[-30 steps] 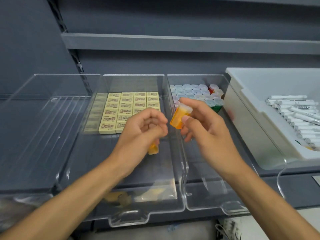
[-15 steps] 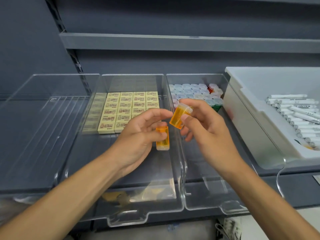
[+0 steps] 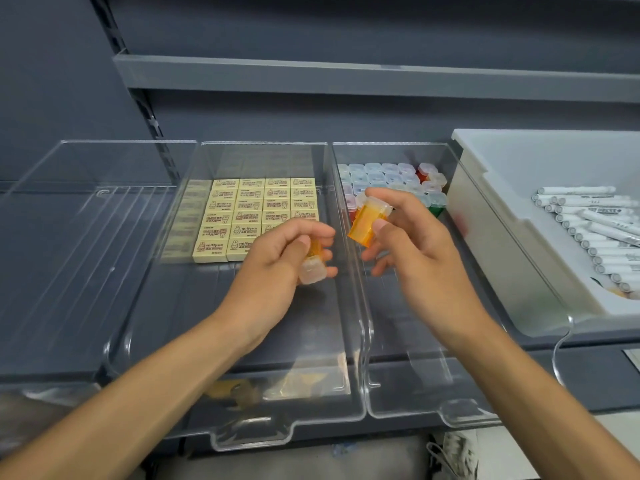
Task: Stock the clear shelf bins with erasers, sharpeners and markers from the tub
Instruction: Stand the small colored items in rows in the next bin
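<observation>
My left hand [image 3: 277,271] grips an orange sharpener [image 3: 313,265] with a clear cap, cap end toward me, above the middle clear bin [image 3: 242,403]. My right hand [image 3: 412,244] pinches a second orange sharpener [image 3: 365,223] between thumb and fingers over the wall between the middle bin and the right clear bin [image 3: 415,393]. Yellow erasers [image 3: 249,209] lie in rows at the back of the middle bin. Capped sharpeners [image 3: 391,178] of several colours stand at the back of the right bin. White markers [image 3: 595,230] lie in the white tub [image 3: 491,216] at the right.
An empty-looking clear bin [image 3: 79,258] sits at the left. A grey shelf [image 3: 346,77] runs above the bins, with a dark back wall behind. The bins' front lips overhang the shelf edge near me.
My left hand turned its sharpener from hidden under the fingers to out at the fingertips, then cap end toward me. My right hand stayed nearly still with its sharpener.
</observation>
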A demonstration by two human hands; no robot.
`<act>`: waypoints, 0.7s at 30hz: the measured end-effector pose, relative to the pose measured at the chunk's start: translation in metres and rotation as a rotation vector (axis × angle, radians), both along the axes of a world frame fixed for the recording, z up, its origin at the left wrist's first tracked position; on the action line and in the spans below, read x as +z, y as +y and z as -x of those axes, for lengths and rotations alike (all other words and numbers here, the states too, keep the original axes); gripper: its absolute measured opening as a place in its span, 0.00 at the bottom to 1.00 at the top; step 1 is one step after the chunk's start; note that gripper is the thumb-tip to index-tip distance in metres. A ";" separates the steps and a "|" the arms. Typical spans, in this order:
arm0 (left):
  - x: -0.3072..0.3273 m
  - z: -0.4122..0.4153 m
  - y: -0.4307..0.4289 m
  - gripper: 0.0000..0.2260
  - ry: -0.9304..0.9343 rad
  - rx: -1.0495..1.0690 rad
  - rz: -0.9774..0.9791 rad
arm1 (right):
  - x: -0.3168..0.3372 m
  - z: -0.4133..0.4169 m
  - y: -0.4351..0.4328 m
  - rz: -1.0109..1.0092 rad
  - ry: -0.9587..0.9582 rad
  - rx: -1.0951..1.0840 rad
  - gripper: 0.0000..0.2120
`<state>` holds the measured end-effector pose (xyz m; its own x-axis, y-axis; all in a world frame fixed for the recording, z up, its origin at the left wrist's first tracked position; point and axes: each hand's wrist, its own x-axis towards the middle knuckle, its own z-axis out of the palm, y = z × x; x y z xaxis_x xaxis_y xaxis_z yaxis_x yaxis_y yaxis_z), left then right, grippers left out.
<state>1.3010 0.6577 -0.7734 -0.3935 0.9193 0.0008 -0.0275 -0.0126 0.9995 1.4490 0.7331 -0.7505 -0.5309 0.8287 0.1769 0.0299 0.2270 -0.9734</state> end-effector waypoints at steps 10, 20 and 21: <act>-0.006 0.000 -0.001 0.17 0.058 -0.090 0.096 | 0.002 -0.001 0.007 0.451 0.218 0.170 0.15; -0.011 -0.002 -0.003 0.19 0.105 -0.167 0.076 | 0.006 -0.001 0.012 0.374 0.231 0.006 0.04; -0.011 -0.002 -0.002 0.15 0.065 -0.158 0.076 | 0.008 -0.001 0.013 0.391 0.273 0.001 0.04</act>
<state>1.3030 0.6556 -0.7845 -0.2456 0.9680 -0.0507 0.0417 0.0628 0.9972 1.4495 0.7460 -0.7429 -0.5095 0.8603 -0.0150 -0.2389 -0.1581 -0.9581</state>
